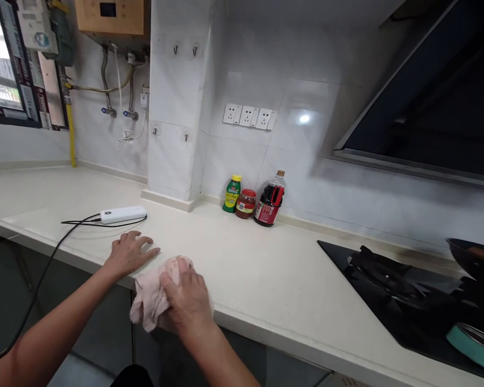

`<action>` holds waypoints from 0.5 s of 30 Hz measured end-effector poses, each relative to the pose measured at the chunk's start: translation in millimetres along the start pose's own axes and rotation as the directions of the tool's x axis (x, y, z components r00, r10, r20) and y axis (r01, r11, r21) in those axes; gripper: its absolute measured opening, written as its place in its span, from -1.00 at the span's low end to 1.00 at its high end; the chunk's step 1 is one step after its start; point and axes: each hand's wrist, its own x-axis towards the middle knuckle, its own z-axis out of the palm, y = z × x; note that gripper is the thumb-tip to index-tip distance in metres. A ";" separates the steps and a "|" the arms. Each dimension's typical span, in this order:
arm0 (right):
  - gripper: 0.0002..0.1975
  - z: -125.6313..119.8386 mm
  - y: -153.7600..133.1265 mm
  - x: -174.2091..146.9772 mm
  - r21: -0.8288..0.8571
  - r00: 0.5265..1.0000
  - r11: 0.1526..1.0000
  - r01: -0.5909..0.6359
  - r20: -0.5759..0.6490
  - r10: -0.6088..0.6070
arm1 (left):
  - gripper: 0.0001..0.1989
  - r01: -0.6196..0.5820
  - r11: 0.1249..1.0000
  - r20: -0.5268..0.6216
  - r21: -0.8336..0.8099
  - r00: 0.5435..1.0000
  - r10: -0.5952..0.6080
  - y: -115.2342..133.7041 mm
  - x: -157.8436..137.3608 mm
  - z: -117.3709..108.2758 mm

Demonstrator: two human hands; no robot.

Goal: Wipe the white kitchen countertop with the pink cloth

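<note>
A pale pink cloth (151, 295) is bunched under my right hand (189, 293) at the front edge of the counter, part of it hanging over the edge. My right fingers are curled over the cloth and press it on the white countertop (258, 269). To the left, my left hand (131, 251) rests on the counter with its fingers spread, holding nothing. Just behind that hand lies a white power bank (123, 214) with a black cable (60, 244) plugged into it, trailing off the counter's front.
Against the back wall stand a green-and-yellow bottle (232, 194), a red-lidded jar (246, 204) and a large dark sauce bottle (268, 204). On the right are a black gas stove (358, 293), a wok (474, 258) and a teal round object (474, 344). A range hood (431, 102) slants above.
</note>
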 end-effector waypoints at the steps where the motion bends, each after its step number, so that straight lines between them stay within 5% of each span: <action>1: -0.33 -8.9 13.7 -15.3 0.008 1.000 1.000 -0.027 -0.004 0.027 | -0.49 0.001 1.000 0.003 -0.001 1.000 -0.001 -0.8 0.2 0.3; 5: -0.24 -47.2 89.6 -105.4 -0.038 0.986 0.988 -0.148 -0.079 0.145 | -0.43 -0.005 1.000 0.027 -0.011 1.000 0.005 -0.8 0.4 -1.1; 8: -0.36 -82.0 153.1 -185.7 -0.183 0.973 0.956 -0.229 -0.075 0.218 | -0.38 -0.013 1.000 0.040 -0.016 0.999 0.014 0.8 1.1 -2.9; 10: -0.49 -108.4 190.7 -235.3 -0.246 0.930 0.897 -0.367 -0.083 0.358 | -0.36 -0.010 1.000 0.046 -0.016 0.999 0.011 1.1 2.1 -3.1; 15: -0.49 -167.0 248.6 -317.7 -0.221 0.728 0.695 -0.685 -0.160 0.667 | -0.35 -0.012 1.000 0.050 -0.029 0.999 0.013 -1.1 3.6 -1.0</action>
